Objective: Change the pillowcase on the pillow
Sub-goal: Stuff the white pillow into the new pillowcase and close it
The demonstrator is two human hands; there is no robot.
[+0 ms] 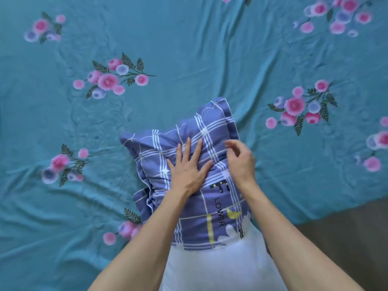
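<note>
A white pillow [214,267] lies on the bed, its far part covered by a purple-blue checked pillowcase [201,217] with white stripes and the word LOWER printed on it. The near end of the pillow sticks out bare from the case's opening. My left hand [188,166] lies flat on the case with fingers spread and straight, pressing the fabric. My right hand [241,158] hovers over the right side of the case, fingers loosely bent and blurred, holding nothing that I can see.
A teal bedsheet [189,49] with pink and lilac flower prints covers the wrinkled bed all around. The bed's edge runs along the lower right, with dark grey floor [346,227] beyond it.
</note>
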